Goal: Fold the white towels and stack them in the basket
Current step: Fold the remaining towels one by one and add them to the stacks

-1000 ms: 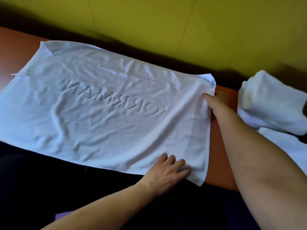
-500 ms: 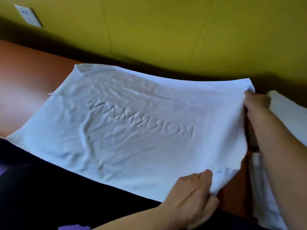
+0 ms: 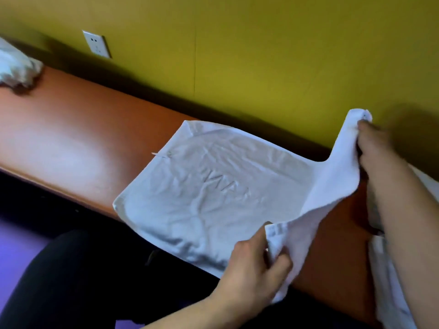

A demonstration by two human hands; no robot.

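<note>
The white towel (image 3: 204, 198) lies partly flat on the brown table (image 3: 71, 138), its right end lifted clear of the surface. The left hand (image 3: 256, 269) pinches the near right corner with curled fingers; the right hand (image 3: 373, 146) pinches the far right corner, held higher. More white cloth (image 3: 389, 281) lies at the right edge beneath the right forearm, a crumpled white towel (image 3: 14, 65) rests at the table's far left, and a wall socket (image 3: 96, 43) sits on the yellow wall (image 3: 261, 55).

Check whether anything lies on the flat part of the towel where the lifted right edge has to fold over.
Nothing visible does. The left hand and right hand each pinch a right corner of the towel, lifted off the table. The flat left half is bare, only wrinkled.
</note>
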